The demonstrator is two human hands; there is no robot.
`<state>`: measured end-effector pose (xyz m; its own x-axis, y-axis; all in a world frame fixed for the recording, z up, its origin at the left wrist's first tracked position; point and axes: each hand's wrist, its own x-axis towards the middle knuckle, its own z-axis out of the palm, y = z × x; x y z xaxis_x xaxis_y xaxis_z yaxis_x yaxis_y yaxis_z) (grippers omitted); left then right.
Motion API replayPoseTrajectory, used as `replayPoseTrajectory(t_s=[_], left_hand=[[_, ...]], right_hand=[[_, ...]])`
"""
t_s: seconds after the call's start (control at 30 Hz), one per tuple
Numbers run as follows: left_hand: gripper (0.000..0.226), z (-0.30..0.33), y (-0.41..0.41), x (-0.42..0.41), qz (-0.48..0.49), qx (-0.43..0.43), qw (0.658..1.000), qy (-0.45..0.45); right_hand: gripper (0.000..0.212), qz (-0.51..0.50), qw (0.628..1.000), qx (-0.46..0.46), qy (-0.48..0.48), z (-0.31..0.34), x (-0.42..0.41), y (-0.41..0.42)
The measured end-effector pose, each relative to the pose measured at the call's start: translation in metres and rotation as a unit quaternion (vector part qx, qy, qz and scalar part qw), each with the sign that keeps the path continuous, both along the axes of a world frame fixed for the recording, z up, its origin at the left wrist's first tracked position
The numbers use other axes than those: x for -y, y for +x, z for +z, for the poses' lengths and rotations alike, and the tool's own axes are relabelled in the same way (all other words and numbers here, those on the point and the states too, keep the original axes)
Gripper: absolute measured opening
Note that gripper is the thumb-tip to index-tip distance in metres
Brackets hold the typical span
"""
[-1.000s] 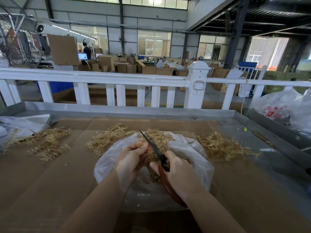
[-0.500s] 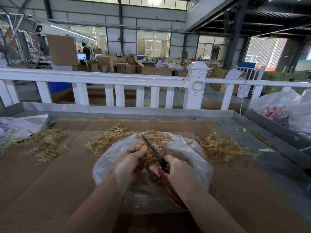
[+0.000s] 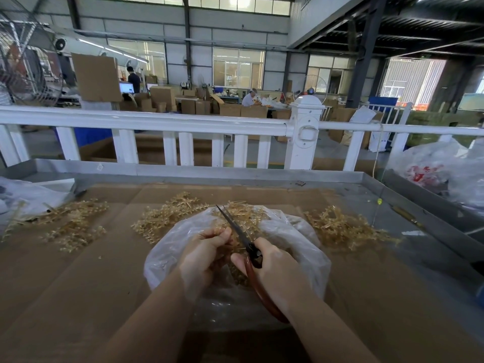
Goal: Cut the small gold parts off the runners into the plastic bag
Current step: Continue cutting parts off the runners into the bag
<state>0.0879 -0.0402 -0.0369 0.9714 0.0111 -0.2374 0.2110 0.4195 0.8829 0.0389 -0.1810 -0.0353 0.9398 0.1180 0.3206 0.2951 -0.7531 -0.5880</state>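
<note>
Trimming gold parts over the plastic bag [image 3: 296, 239] on the cardboard-lined worktop [image 3: 78, 279].

Worktop is carrying three loose heaps of gold runners [image 3: 167, 218]; white railing [image 3: 157, 121] is standing behind, warehouse beyond. Bag is lying open under both hands. Left hand [image 3: 204, 255] is pinching a runner, held just left of the blades. Right hand [image 3: 275, 265] is clenching the scissors [image 3: 242, 234], long axis pointing away and left, blades slightly parted. Judgement: runner needs feeding rightward into the blades.

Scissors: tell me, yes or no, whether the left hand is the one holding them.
No: the right hand grips the red-handled scissors, while the left hand holds a gold runner over the plastic bag.
</note>
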Motion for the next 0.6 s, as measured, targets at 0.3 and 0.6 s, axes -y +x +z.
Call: replayPoseTrajectory(t_s=[0.3,0.6], left_hand=[[0.012,-0.0009,-0.0009,-0.0007,0.002,-0.016,1.0,-0.013],[0.031,-0.0081,-0.0073,0.0015,0.022,0.002,0.999,0.042]], right_hand=[[0.032,0.004,1.0,-0.011,-0.002,0.0005,0.0038,0.006],[0.031,-0.044,0.998,0.034,-0.031,-0.0085,-0.0022,-0.0012]])
